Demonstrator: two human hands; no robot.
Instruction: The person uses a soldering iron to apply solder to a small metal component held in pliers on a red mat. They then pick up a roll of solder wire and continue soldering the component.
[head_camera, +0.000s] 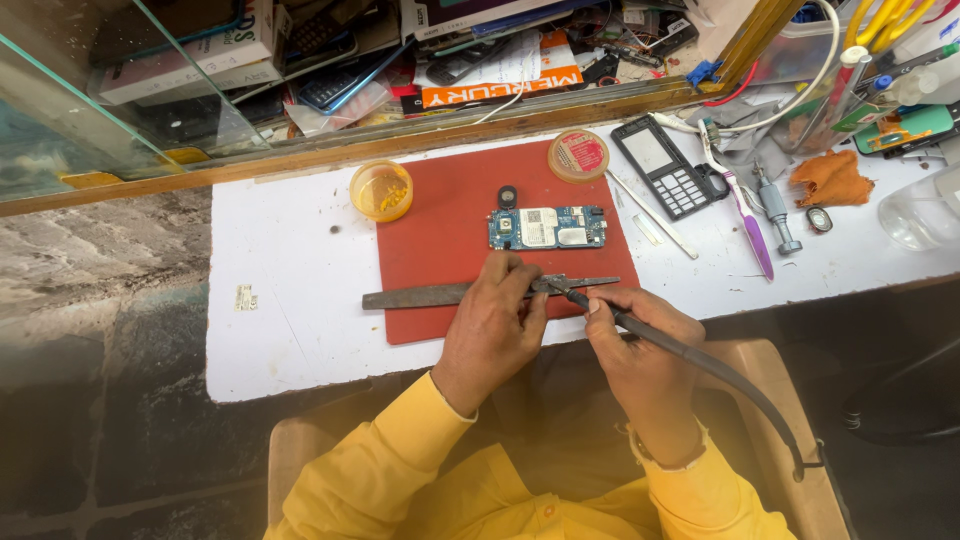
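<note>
Surface: a white-topped worktable, scuffed and marked, edged at the back by a worn wooden rail, with rough grey stone to its left and a pane of greenish glass above that.
Mat: one flat red rectangular work mat lies in the middle of the table, matte and smooth.
Circuit board: one blue rectangular phone circuit board with silver metal shields rests on the mat, well clear of both hands, a small black ring just above it.
File: one long flat dark metal file, dull and rough, lies across the near edge of the mat.
Left hand: the left hand is closed down over the file, fingers pressing it to the mat.
Right hand: the right hand grips a black soldering iron like a pen, thumb and fingers pinched round the handle; its thin metal tip touches the file just beside the left fingertips, and the black cable curves away to the right.
Pots: two round pots, an open yellow plastic one at the mat's upper left corner and a shut tin with a pink lid at the upper right.
Right of the mat: one black keypad phone front, one purple-handled toothbrush, one crumpled orange cloth.
Sleeves: two yellow fabric sleeves.
</note>
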